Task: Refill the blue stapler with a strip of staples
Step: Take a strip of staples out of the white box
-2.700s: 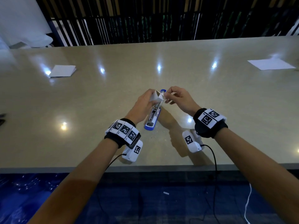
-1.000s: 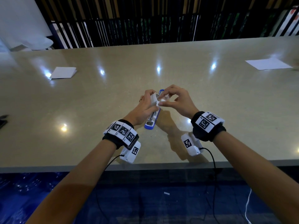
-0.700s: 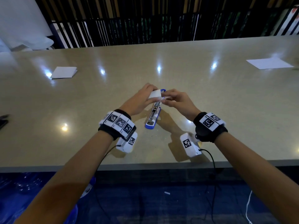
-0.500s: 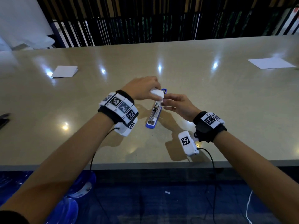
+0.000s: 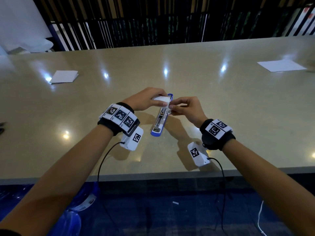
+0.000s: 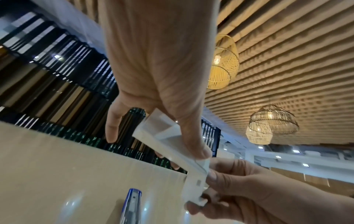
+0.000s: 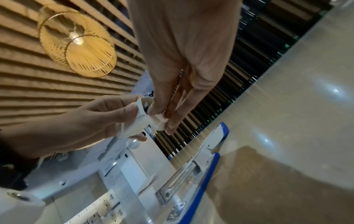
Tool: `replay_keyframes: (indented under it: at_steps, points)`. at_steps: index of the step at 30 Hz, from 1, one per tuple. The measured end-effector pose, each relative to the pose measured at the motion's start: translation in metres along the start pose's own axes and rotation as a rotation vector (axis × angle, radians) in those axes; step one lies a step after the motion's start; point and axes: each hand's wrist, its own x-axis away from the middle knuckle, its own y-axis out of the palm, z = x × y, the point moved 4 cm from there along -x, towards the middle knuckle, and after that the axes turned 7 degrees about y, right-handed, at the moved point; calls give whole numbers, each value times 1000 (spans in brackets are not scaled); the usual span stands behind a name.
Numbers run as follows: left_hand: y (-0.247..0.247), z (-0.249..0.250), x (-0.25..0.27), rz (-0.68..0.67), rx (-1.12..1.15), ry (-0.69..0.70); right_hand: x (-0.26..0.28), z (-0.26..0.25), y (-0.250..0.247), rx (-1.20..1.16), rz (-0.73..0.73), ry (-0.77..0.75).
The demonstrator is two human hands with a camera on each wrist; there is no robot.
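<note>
Head view: blue stapler [image 5: 161, 116] lies opened flat on the surface [image 5: 221, 103], long axis running from the near edge away and slightly right, metal staple channel facing up. Both hands hover over its far half. Left hand [image 5: 144, 99] grips a small white staple box [image 5: 162, 99] from above, fingers curled round it. Right hand [image 5: 185, 109] pinches the box's open end flap, thumb and forefinger together. The stapler sits directly below and a little toward the person from the fingers; both hands are about equally near, right hand closer to the channel. Two white paper sheets, [image 5: 64, 76] far left and [image 5: 281, 65] far right, well apart from the work. Wrist bands carry black-and-white square markers, no readable text.

Left wrist view: left hand fingers [image 6: 193, 142] are clamped on the white box [image 6: 164, 136], thumb down its side; the right hand [image 6: 249, 191] pinches the lower end of the cardboard. Stapler tip [image 6: 134, 203] shows just below on the surface. No print legible on the box.

Right wrist view: right hand fingers [image 7: 161, 106] are closed on a thin metallic strip [image 7: 177, 89] that looks like the staples, drawn partly out of the box [image 7: 141, 121], which the left hand [image 7: 86, 121] holds. Stapler [image 7: 191, 178] lies below, channel open, apparently empty, though glare makes that unsure. No brand readable.

Judgement: the strip is not yet in the stapler; next move needs the strip turned parallel to the channel and lowered in.
</note>
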Motion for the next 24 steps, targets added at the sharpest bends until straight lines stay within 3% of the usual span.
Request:
replay_keyframes:
  at_steps: [8, 24]
  points:
    - [5, -7, 7, 110, 86, 3, 4, -4, -1, 89, 87, -73]
    - [10, -7, 3, 88, -56, 24, 1, -13, 9, 284, 141, -126]
